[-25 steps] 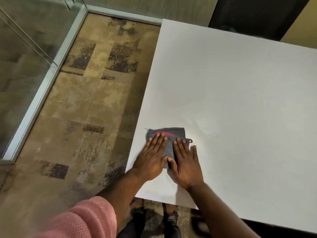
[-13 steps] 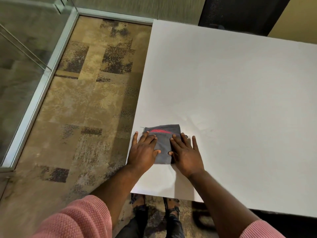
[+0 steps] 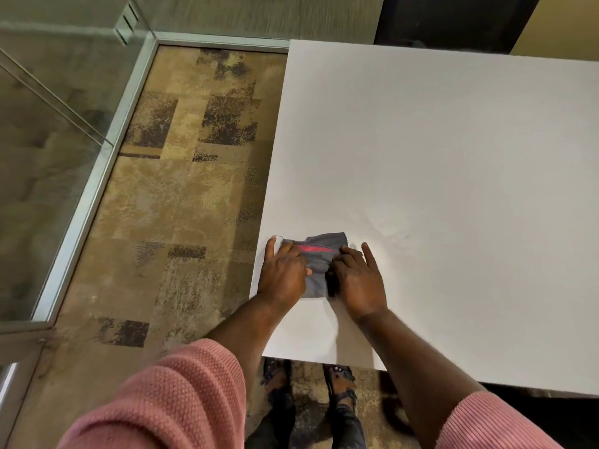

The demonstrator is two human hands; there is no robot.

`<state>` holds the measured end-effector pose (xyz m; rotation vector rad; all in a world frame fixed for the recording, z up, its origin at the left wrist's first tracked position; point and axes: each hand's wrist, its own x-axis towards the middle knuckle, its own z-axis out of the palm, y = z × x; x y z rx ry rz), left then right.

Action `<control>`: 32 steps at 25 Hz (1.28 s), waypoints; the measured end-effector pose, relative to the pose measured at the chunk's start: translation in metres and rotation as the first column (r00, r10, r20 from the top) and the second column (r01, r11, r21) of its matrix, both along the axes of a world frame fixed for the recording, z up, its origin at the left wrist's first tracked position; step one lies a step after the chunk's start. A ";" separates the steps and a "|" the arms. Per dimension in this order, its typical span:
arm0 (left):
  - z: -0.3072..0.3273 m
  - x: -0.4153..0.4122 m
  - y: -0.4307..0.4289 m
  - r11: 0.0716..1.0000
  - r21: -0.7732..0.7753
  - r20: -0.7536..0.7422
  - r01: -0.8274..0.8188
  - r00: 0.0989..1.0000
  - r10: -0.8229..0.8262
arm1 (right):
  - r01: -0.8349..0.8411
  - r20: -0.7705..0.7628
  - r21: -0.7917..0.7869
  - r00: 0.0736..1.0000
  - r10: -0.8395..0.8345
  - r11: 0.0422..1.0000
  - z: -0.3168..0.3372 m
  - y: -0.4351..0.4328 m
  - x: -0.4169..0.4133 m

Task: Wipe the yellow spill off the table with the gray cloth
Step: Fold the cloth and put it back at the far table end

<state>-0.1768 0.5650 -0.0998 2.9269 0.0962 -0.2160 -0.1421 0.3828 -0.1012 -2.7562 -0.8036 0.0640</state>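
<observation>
Head view, looking down on a white table (image 3: 437,173) and the patterned carpet (image 3: 181,202) beside it. A gray cloth (image 3: 319,275), folded and marked with a red streak (image 3: 312,249), lies on the table close to its left edge and not far from its near edge. The left hand (image 3: 283,273) covers the cloth's left part, fingers curled onto the fabric, little finger extended on the bare tabletop. The right hand (image 3: 358,280) presses the cloth's right part, fingers bunched at its upper right corner, one finger extended beyond the cloth. Whether either hand pinches the fabric or only presses it cannot be told. Both forearms emerge from pink knitted sleeves (image 3: 168,403). No yellow mark is discernible on the table around the cloth.
</observation>
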 end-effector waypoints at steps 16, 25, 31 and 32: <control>0.165 0.050 -0.062 0.867 -0.314 0.078 0.386 0.921 -0.382 | 0.234 0.220 0.256 0.931 -0.292 0.938 0.166 -0.101 -0.012; 0.249 0.081 -0.158 0.784 -0.157 0.195 0.600 0.798 -0.571 | 0.399 0.341 0.212 0.825 -0.450 0.892 0.228 -0.186 -0.032; 0.257 0.091 -0.242 0.698 -0.093 0.286 0.710 0.691 -0.664 | 0.503 0.349 0.256 0.748 -0.564 0.826 0.236 -0.263 -0.040; 0.257 0.094 -0.258 0.684 -0.062 0.308 0.727 0.666 -0.680 | 0.509 0.360 0.262 0.736 -0.573 0.820 0.237 -0.278 -0.041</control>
